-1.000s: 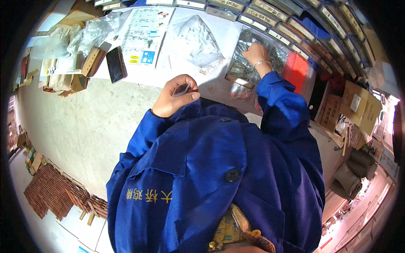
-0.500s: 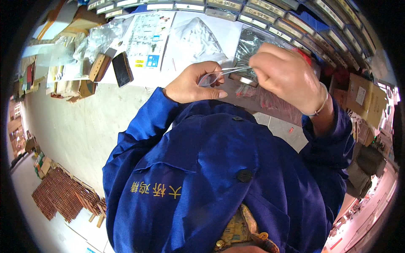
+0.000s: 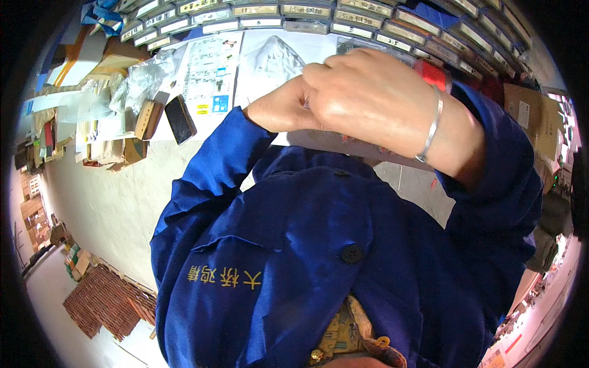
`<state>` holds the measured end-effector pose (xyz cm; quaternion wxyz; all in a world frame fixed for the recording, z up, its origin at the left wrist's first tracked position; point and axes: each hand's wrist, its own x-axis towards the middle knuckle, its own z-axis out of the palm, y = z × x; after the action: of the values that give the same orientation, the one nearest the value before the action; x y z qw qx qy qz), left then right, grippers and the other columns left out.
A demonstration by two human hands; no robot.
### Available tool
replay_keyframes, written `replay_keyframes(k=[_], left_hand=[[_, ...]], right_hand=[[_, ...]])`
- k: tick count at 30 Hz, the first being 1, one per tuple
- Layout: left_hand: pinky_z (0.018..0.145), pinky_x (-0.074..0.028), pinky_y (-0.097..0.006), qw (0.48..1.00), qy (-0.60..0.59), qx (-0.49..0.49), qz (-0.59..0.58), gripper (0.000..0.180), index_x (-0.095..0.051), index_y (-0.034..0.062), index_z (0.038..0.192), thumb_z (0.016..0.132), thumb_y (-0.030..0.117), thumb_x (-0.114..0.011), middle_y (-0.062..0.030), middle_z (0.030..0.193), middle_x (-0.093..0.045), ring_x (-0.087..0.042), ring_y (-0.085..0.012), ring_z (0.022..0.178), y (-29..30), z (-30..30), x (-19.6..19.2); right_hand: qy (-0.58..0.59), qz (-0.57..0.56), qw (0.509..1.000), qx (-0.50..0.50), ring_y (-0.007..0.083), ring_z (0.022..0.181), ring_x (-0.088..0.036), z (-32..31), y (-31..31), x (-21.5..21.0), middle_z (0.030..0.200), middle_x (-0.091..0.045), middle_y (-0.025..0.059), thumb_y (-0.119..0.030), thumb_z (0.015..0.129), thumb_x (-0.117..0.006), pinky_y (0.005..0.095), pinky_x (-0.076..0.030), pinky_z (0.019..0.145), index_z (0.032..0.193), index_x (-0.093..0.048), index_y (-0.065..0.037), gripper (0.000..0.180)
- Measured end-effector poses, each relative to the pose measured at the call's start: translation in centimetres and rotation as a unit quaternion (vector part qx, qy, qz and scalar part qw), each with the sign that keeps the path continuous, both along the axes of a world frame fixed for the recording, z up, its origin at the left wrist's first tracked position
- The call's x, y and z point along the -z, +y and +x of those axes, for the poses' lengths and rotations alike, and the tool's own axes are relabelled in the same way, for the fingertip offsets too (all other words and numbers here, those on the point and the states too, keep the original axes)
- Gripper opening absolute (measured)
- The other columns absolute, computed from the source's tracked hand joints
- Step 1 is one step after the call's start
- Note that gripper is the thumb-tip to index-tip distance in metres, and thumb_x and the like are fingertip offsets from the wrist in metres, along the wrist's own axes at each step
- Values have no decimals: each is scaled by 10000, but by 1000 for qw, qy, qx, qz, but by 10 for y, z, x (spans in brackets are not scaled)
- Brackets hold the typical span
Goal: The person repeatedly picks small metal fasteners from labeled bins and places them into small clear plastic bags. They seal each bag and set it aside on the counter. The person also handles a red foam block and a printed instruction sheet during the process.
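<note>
Across the lower middle of the view spreads a dark blue, long-sleeved cloth work jacket [image 3: 319, 214] with a large dark button, its two sleeves reaching up to the hands. Along the top edge curves a rack of shallow grey drawers with pale label strips [image 3: 368, 27], and in front of it lies a white-covered worktable [image 3: 207, 124]. Over the table's near edge, the right hand [image 3: 368, 92] comes in from the right, back upward and fingers curled down, overlapping the fingertips of the left hand [image 3: 282, 107], which comes in from the left. The hands are together, one in front of the other; whether the fingers of either are pressed shut on something cannot be told, and whatever lies between them is hidden behind the right hand's knuckles.

Just beyond the left hand, clear of the visible part of its grip, a clear plastic bag of whitish pieces [image 3: 273, 61] rests on the table. To its left lies a white printed sheet with small coloured pictures [image 3: 208, 70]. Beyond the right wrist shows a bright red object [image 3: 432, 73], partly covered. Left of the left hand, well apart from it, lies a black, flat phone [image 3: 180, 118], next to a light-brown wooden block [image 3: 148, 119]. A thin silver metal bracelet [image 3: 432, 129] circles the right wrist.
</note>
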<state>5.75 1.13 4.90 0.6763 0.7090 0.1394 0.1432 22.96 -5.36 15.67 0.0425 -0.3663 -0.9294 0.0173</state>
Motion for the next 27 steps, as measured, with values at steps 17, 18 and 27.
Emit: replay_keyframes(k=[17,18,27], left_hand=[[1015,-489,-428,938,-220,62,-262,729,-443,-44,1345,901,502,-632,-201,1181,-614,-614,-311,1132,24,37,-6],[1003,-503,-437,942,-223,51,-246,794,-425,-46,1355,897,584,-575,-228,1182,-607,-627,-340,1112,22,39,-8],[940,-545,-378,948,-192,88,-238,651,-521,-46,1242,934,526,-564,-217,1055,-659,-673,-315,1020,22,45,-10]], right_hand=[[278,-193,936,94,146,624,-610,40,34,5,1152,-576,113,-15,832,-592,250,-526,569,970,-657,24,158],[288,-176,936,96,142,595,-608,41,35,4,1157,-574,115,-19,840,-585,243,-527,551,970,-651,37,157],[297,-289,901,128,169,677,-681,41,31,4,1233,-549,147,-22,877,-557,263,-566,591,1048,-621,91,214]])
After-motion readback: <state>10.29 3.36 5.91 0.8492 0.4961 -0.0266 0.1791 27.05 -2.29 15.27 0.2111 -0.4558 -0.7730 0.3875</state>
